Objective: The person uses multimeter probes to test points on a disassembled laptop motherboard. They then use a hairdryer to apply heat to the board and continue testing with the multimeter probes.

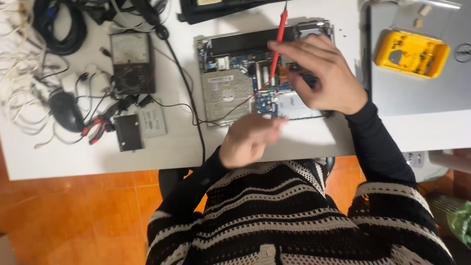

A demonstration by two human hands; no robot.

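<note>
**Probe over opened laptop**

Your right hand (321, 76) hovered over the opened laptop (255, 73) on the white table (304, 140), fingers spread; grip on the red probe (277, 44) could not be told. The probe stood tilted, tip on the blue board. Your left hand (250, 140), blurred, curled loosely at the laptop's near edge, holding nothing visible.
</note>
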